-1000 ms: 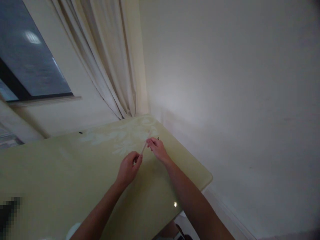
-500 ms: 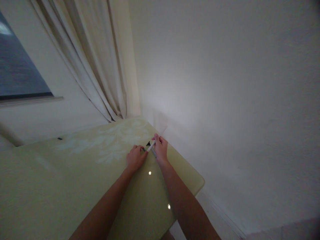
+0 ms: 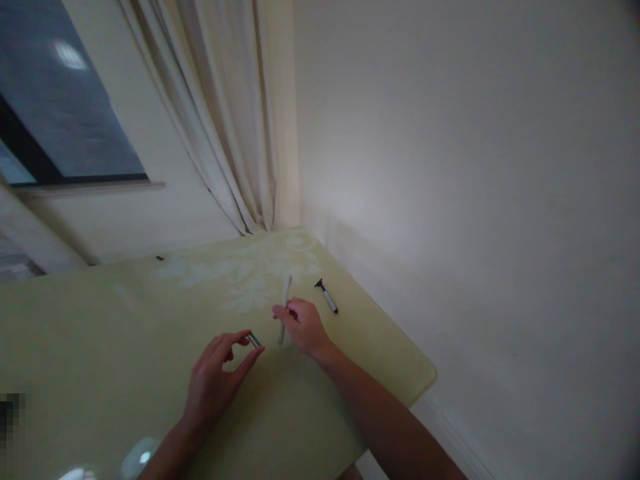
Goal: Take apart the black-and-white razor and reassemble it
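Note:
My right hand point(image 3: 303, 327) is closed around a slim white pen barrel point(image 3: 286, 291) that points up and away over the pale green table point(image 3: 125, 333). My left hand point(image 3: 217, 383) pinches a small dark cylindrical piece point(image 3: 255, 340) between thumb and fingertips, a little left of the right hand. A black and white pen part point(image 3: 327, 297) lies on the table beyond the right hand, near the right edge.
The table stands in a corner, with a white wall point(image 3: 450, 167) on its right and a cream curtain point(image 3: 225, 113) behind. A window point(image 3: 55, 113) is at the upper left. A tiny dark speck point(image 3: 159, 258) lies at the far table edge.
The hands have drawn apart and back toward me. The left hand now holds a small dark piece, the right keeps the white barrel, and a black and white part lies on the table.

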Motion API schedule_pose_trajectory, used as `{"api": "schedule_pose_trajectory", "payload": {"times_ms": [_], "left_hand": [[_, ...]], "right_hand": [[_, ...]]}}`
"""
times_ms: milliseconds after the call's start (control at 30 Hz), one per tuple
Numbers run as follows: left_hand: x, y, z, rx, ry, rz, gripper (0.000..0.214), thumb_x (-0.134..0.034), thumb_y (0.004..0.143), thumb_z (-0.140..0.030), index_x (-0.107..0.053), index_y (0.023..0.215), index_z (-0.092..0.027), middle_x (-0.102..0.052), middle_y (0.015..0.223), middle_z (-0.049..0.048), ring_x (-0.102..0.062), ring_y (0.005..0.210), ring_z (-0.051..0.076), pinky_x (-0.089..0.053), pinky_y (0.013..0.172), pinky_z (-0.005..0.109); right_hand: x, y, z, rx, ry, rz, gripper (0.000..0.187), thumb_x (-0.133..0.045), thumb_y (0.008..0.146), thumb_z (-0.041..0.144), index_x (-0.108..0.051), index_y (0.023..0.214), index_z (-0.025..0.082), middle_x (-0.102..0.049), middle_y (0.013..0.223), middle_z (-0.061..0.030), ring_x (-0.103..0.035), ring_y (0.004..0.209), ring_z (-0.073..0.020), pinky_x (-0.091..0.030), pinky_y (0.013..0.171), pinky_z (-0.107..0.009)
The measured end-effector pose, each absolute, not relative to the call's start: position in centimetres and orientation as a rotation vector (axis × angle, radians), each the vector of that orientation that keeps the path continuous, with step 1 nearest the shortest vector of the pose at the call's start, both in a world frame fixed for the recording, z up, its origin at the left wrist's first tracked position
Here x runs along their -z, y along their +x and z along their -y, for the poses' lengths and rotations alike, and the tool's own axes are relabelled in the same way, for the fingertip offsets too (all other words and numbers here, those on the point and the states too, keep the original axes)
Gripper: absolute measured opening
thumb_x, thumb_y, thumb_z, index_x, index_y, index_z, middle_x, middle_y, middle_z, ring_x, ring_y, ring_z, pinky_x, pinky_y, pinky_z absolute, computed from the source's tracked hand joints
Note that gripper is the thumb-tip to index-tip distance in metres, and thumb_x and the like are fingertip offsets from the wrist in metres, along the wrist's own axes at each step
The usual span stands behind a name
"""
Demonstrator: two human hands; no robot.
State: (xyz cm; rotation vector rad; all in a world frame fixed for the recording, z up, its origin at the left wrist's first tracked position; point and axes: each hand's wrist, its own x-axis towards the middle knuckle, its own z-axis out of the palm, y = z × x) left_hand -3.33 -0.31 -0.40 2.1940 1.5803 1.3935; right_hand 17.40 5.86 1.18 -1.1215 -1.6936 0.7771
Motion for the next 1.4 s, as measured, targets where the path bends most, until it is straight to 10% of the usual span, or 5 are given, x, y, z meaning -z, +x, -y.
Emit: {"api": "schedule_pose_trajectory", "payload": {"times_ms": [933,1167,1400], "left_hand": [[1.2,-2.5,1.0,-1.432,2.135,-1.267,0.009,-0.069,0.093,-0.029,-0.069,0.099,-0.022,-0.065,0.087,0.0002,-0.055,0.063,0.011,-0.051,0.064,0.024],[1.4,-2.4,0.7,-1.333,2.028,-1.162,0.033,-0.073,0.089,-0.030,-0.070,0.122,-0.028,-0.065,0.100,0.0018,-0.056,0.064,0.010,-0.054,0.067,0.026],[0.9,-3.4,0.1,-1.387,1.775,-1.356,0.036,-0.074,0.086,-0.041,-0.072,0.118,-0.026,-0.064,0.096,0.0013,-0.054,0.064,0.012,-0.050,0.064,0.026]], "right_hand": [[0.1,16.3,-4.7,-1.541,-1.053,1.452,0.022,-0.070,0.075,0.037,-0.062,0.071,0.018,-0.040,0.052,0.0081,-0.032,0.049,-0.0086,-0.023,0.050,-0.025],[0.1,16.3,-4.3,-1.696,-0.953,1.533,0.029,-0.077,0.074,0.043,-0.068,0.078,0.016,-0.037,0.052,0.0093,-0.028,0.048,-0.0076,-0.018,0.048,-0.025],[-1.0,17.1,-4.9,-1.198,-0.928,1.697,0.047,-0.044,0.103,0.053,-0.073,0.092,0.017,-0.055,0.073,-0.0005,-0.049,0.066,-0.0131,-0.037,0.063,-0.026]]}}
